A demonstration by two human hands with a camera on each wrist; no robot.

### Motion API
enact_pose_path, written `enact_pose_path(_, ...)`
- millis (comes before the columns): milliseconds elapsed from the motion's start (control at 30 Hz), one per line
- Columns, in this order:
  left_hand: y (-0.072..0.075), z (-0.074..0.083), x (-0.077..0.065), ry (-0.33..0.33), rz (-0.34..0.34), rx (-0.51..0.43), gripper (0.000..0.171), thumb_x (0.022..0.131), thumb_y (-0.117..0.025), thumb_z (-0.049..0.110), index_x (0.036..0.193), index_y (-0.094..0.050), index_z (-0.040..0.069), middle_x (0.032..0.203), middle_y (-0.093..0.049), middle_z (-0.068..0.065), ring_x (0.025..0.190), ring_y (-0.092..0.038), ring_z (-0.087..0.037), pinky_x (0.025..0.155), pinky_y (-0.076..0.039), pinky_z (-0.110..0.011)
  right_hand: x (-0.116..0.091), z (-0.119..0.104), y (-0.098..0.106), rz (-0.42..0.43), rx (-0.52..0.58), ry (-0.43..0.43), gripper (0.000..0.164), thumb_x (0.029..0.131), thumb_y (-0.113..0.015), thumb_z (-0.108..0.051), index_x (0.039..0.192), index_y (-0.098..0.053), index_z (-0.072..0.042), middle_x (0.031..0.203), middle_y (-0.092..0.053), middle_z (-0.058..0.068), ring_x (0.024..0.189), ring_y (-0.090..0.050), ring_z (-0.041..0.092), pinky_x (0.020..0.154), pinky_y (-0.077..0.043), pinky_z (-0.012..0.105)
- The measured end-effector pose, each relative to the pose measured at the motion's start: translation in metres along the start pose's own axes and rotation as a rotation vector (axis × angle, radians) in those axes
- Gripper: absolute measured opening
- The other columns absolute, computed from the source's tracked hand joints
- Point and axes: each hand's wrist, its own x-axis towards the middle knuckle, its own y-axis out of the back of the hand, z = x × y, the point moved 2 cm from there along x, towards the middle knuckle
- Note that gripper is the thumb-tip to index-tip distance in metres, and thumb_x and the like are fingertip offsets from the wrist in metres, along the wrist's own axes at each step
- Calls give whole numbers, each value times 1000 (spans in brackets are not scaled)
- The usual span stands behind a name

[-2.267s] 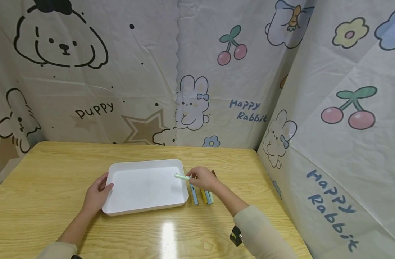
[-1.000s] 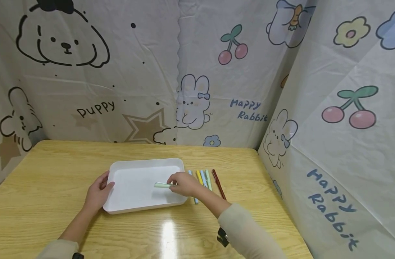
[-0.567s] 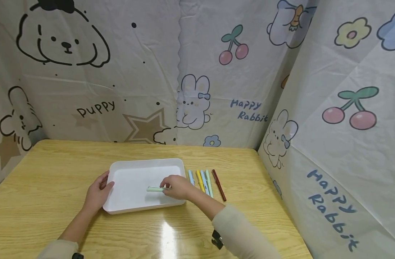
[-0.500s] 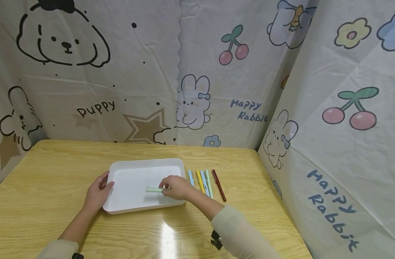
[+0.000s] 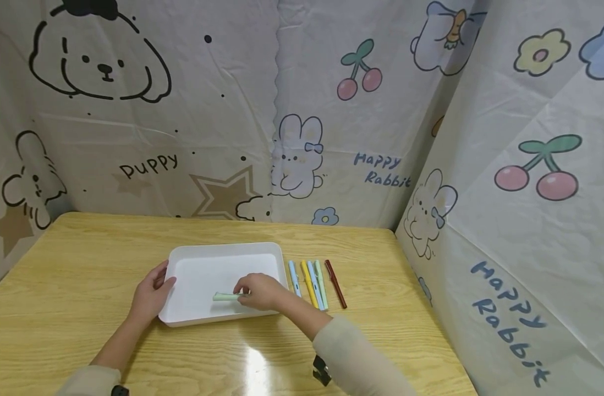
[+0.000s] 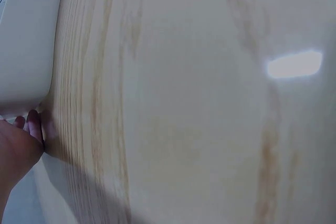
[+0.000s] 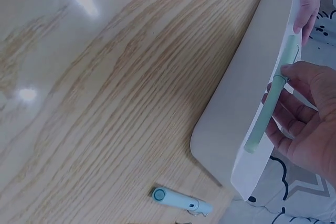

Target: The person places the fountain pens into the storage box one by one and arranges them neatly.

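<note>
A white rectangular tray (image 5: pixel 198 305) lies on the wooden table. My left hand (image 5: pixel 152 294) grips its left end, thumb at the rim and fingers along the outer side; the left wrist view shows those fingers (image 6: pixel 34 124) at the tray's corner. Over the tray's front half, my right hand (image 5: pixel 259 291) pinches a light green capped pen (image 5: pixel 225 296) between thumb and fingers. In the right wrist view this pen (image 7: pixel 273 100) appears whole, its clip end toward the left hand, overlapping the tray wall (image 7: pixel 241 77). Its far half is covered by my fingers in the head view.
Right of the tray, several pens lie side by side: a light blue pen (image 5: pixel 294 278), a yellow pen (image 5: pixel 309 283), another blue one, a light green pen (image 5: pixel 321 285) and, slightly apart, a dark red pen (image 5: pixel 335 283). Printed cloth (image 5: pixel 223 132) hangs behind the table and along its right side.
My right hand has carried the light green pen left and nearer, from the tray's right edge to over its front middle. My left hand keeps its grip on the tray.
</note>
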Motion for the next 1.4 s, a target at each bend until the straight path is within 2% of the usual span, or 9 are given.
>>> enact_pose_path(433, 0, -1, 1, -6, 4, 11, 57, 99, -40, 25, 149, -19, 6, 149, -29, -26, 134, -33, -42, 108, -34, -52, 8, -11, -10, -32, -7, 6, 18, 87, -62, -20, 104, -70, -18, 92, -68, -3, 85, -59, 5, 74, -47, 16)
enact_pose_path(767, 1, 0, 1, 8, 4, 9, 58, 99, -41, 25, 149, -18, 6, 149, -29, -26, 134, -33, -43, 108, -34, -53, 13, -15, -18, -49, -3, 9, 17, 87, -62, -19, 102, -70, -18, 86, -66, -5, 76, -54, 3, 67, -44, 14)
enact_pose_path(1033, 0, 2, -2, 12, -8, -3, 58, 99, -42, 22, 149, -19, 5, 149, -28, -25, 135, -33, -41, 109, -33, -51, 15, -13, -26, -57, 16, -36, 16, 87, -64, -21, 101, -70, -20, 82, -63, -8, 71, -51, 1, 63, -42, 14)
enact_pose_path(1400, 0, 3, -3, 21, -8, -2, 58, 99, -42, 20, 149, -18, 6, 150, -27, -25, 135, -32, -41, 109, -33, -51, 16, -12, -28, -58, 28, -44, 15, 87, -64, -21, 100, -71, -20, 85, -65, -7, 74, -52, 1, 66, -43, 14)
